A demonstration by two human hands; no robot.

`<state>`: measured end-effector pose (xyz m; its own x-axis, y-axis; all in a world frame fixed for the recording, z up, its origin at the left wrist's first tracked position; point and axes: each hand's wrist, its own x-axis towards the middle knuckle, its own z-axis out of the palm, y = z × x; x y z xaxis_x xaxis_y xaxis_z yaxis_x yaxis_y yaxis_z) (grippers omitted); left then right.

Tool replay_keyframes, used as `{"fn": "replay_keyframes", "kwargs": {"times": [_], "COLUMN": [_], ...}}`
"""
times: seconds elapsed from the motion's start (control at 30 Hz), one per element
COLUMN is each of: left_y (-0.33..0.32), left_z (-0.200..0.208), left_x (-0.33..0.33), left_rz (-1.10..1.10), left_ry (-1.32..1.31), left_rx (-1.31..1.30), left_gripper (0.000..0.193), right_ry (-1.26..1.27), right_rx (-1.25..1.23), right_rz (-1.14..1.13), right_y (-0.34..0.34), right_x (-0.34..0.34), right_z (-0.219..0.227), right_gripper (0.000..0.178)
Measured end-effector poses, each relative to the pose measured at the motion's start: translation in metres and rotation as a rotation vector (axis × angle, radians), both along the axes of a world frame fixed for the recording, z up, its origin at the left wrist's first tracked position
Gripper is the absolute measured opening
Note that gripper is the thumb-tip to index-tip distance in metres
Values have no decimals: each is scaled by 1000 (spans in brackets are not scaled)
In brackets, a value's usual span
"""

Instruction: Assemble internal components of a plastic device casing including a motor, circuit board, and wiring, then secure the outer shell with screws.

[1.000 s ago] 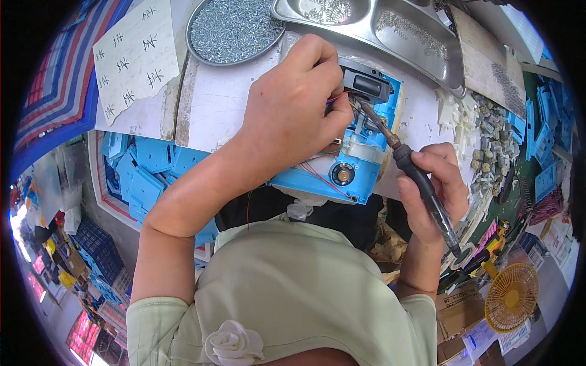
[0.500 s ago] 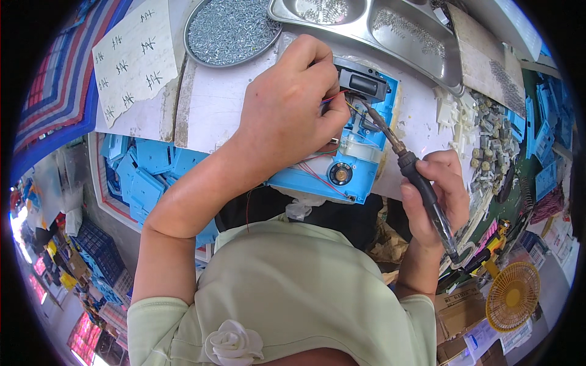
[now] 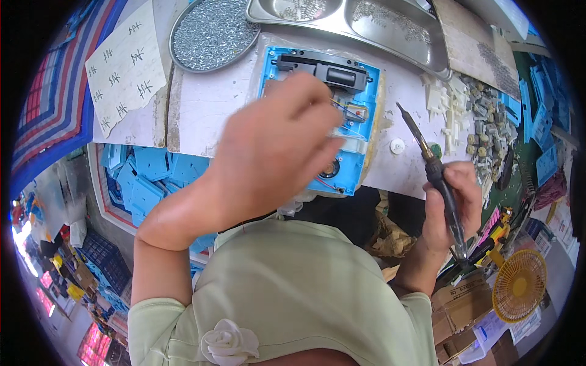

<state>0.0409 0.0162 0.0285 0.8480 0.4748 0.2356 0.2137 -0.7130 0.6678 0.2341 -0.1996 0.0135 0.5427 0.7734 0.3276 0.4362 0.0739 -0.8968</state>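
My right hand (image 3: 455, 204) is closed around the dark handle of a soldering iron (image 3: 434, 168), its tip pointing up and to the left, apart from the casing. My left hand (image 3: 278, 146) is over the left part of a blue plastic casing (image 3: 350, 178), its fingers smeared by motion; whether it holds anything does not show. Inside the casing are a black plastic part (image 3: 340, 77) along the far side, thin wires, a small metal-framed component (image 3: 356, 113) and a round speaker (image 3: 330, 168), partly covered by my left hand.
A round tray of screws (image 3: 213, 36) and a steel compartment tray (image 3: 397, 46) stand at the back. White plastic parts (image 3: 448, 110) and small motors (image 3: 491, 131) lie in heaps to the right. Blue panels (image 3: 146, 174) fill a crate at left. A yellow fan (image 3: 519, 285) is at lower right.
My left hand has moved down and left, off the wires by the black part. The soldering iron has drawn back right, away from the casing. The whole view has shifted slightly.
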Motion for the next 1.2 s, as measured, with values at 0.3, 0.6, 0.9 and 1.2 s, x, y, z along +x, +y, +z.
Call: {"fn": "replay_keyframes", "kwargs": {"times": [0.3,0.6,0.9,1.2], "left_y": [3,11,17,17], "left_z": [-23,-22,-19,-19], "left_x": [25,21,13,13], "left_rz": [-279,-254,-127,-115], "left_ry": [122,-35,124,136], "left_rx": [60,-185,-607,-663], "left_gripper": [14,10,6,6], "right_ry": [-80,39,-30,-25], "right_rx": [-31,14,76,57], "right_rz": [2,-13,98,41], "right_y": [-1,1,85,84], "right_x": [3,2,-34,-41], "right_z": [-3,-3,-29,-29], "right_gripper": [38,38,54,53]}}
